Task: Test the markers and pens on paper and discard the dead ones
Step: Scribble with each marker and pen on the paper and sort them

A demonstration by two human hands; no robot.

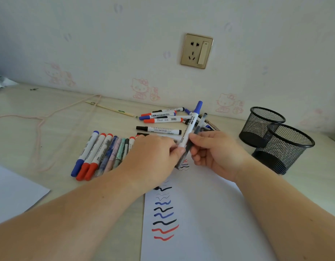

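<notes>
Two bare hands meet over a white sheet of paper on a pale table. The left hand curls its fingers and pinches the low end of a white marker with a blue cap, which tilts up and away with the cap at the top. The right hand is just beside it, fingers curled round a thin grey pen that crosses close behind the marker. The pen's low end points down at the top of the paper. On the paper a column of wavy test lines runs down, in black, blue and red; some near the top are very faint. To the left of the hands a neat row of markers and pens lies side by side on the table, with blue and red caps toward the person. Farther back, near the wall, a loose pile of markers lies every which way. On the right stand two black mesh cups, one partly in front of the other. A gold wall socket sits above the pile.
</notes>
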